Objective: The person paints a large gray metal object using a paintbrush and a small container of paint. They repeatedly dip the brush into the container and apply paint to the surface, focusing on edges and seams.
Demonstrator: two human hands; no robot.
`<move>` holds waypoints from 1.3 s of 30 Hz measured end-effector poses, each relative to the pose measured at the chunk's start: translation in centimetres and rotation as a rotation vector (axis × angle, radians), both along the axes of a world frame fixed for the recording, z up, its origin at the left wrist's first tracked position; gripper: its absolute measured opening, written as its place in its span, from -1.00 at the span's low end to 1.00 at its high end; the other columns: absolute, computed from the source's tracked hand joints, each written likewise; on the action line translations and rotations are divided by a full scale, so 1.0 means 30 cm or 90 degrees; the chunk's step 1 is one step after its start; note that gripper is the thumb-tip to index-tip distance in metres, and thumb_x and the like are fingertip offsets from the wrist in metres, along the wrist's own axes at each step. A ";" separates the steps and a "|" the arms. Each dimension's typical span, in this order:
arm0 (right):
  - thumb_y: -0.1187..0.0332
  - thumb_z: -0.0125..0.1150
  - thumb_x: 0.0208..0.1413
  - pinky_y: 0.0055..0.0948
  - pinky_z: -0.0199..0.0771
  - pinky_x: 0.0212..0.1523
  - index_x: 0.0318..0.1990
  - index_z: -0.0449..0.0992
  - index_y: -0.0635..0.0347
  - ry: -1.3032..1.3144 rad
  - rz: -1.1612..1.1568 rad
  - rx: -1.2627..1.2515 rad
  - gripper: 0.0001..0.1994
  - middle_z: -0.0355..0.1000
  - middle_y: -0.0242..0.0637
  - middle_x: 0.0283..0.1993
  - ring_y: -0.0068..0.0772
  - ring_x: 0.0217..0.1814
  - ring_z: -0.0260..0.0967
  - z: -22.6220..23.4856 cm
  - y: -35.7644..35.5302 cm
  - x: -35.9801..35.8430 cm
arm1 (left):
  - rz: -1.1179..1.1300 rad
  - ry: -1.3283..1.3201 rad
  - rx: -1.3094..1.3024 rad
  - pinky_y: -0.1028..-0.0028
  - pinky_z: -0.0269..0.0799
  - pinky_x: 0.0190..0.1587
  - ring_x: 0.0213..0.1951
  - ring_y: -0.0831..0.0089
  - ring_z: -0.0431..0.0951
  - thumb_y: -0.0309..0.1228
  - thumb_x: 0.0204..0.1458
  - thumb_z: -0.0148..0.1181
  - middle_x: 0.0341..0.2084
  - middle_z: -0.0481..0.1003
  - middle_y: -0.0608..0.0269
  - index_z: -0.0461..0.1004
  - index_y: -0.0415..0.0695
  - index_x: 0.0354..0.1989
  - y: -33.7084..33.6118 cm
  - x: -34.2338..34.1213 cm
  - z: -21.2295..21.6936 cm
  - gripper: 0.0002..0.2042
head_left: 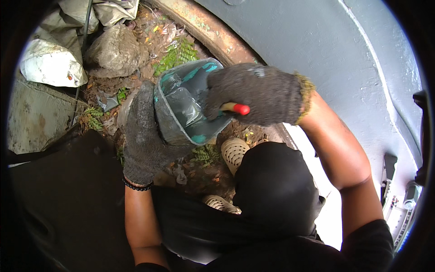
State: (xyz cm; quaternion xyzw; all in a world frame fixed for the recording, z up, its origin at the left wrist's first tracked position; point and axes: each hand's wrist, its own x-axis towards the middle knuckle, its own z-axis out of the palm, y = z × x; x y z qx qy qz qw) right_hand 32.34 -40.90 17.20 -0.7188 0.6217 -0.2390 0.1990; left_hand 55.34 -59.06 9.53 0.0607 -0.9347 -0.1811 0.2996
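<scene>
Head view: you look down past your knees at both gloved hands, which meet on a tub at the middle of the frame.
Left hand (144,136): its fingers are wrapped up the tub's outer side from below, clamped on it; a dark bead bracelet (136,186) sits at the wrist.
Right hand (253,93): it is closed in a fist around a red-ended handle (235,108), knuckles over the tub's mouth, touching its rim.
Tub (181,106): it sits between your two hands, tilted with its mouth toward you. It is a teal plastic container, smeared inside and out with grey paste, with bare teal patches along the rim and near the bottom lip.
Tool tip: it is hidden inside the tub, so you cannot tell its shape.
Edges: a curved rusty rim (204,29) runs just beyond your right hand, with a grey painted wall (326,50) rising behind it.
Room: beyond your left hand there is open ground with leaf litter, small ferns (179,54), a rock (115,52) and a white sack (50,65) farther out.
Below the hands: your pale perforated clogs (233,152) rest on the litter, just under the tub.
</scene>
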 end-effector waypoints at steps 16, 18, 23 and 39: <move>0.23 0.23 0.40 -0.38 0.54 -0.11 0.25 0.43 0.36 -0.745 -0.816 -0.278 -0.58 0.53 -0.21 -0.17 -0.40 -0.18 0.47 -0.038 0.789 0.217 | -0.041 -0.007 0.171 0.10 0.51 0.31 0.30 -0.05 0.52 0.01 -0.30 0.74 0.33 0.41 -0.20 0.06 -0.38 0.54 0.098 -0.001 0.052 0.28; 0.10 0.28 0.38 -0.47 0.54 -0.14 0.35 0.37 0.36 -0.589 -0.841 -0.237 -0.42 0.45 -0.21 -0.12 -0.42 -0.15 0.41 -0.040 0.873 0.253 | -0.033 0.005 0.176 0.13 0.53 0.29 0.28 -0.01 0.54 -0.01 -0.29 0.74 0.30 0.43 -0.17 0.07 -0.36 0.54 0.100 0.006 0.067 0.26; 0.30 0.25 0.42 -0.37 0.64 -0.07 0.23 0.53 0.25 -0.305 -0.852 -0.153 -0.66 0.61 -0.15 -0.01 -0.43 -0.09 0.57 -0.174 0.960 0.366 | 0.054 0.046 0.201 0.16 0.54 0.28 0.26 0.03 0.55 -0.09 -0.26 0.74 0.30 0.43 -0.13 0.07 -0.31 0.55 0.093 0.025 0.098 0.22; 0.31 0.19 0.34 -0.11 0.51 0.10 0.27 0.45 -0.03 0.303 -0.746 0.392 -0.63 0.46 -0.25 -0.01 -0.15 0.05 0.49 -0.322 1.155 0.408 | 0.101 0.027 0.094 0.07 0.43 0.38 0.41 -0.09 0.39 -0.11 -0.32 0.76 0.45 0.26 -0.21 0.06 -0.29 0.57 0.058 0.045 0.085 0.26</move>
